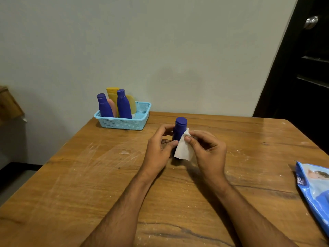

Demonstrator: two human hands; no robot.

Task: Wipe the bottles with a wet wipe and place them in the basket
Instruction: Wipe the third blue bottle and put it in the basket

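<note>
A person is sitting at a brown wooden worktop (89,184) with both arms reaching forward. The left hand (157,148) is holding a small blue bottle (179,129) that is standing upright near the middle of the worktop, with its blue cap on top. The fingers of the left hand are curling round the far side of the bottle and the thumb is pressing on the near side, so this grip is closing round the bottle. The right hand (207,150) is pinching a white wet wipe (183,150) between its thumb and first fingers, so this grip is closing on the wipe. The wipe is touching the right side of the bottle and is hanging down in front of it. At the far left corner of the worktop a light blue basket (124,122) is sitting close to the wall. Inside it two blue bottles (123,106) are standing up, with a yellow bottle (112,94) behind them and a pink bottle (112,106) between them. A blue pack of wipes (315,191) is lying at the right edge of the worktop, well apart from the hands. A dark door (306,72) with a round knob is standing at the far right.
</note>
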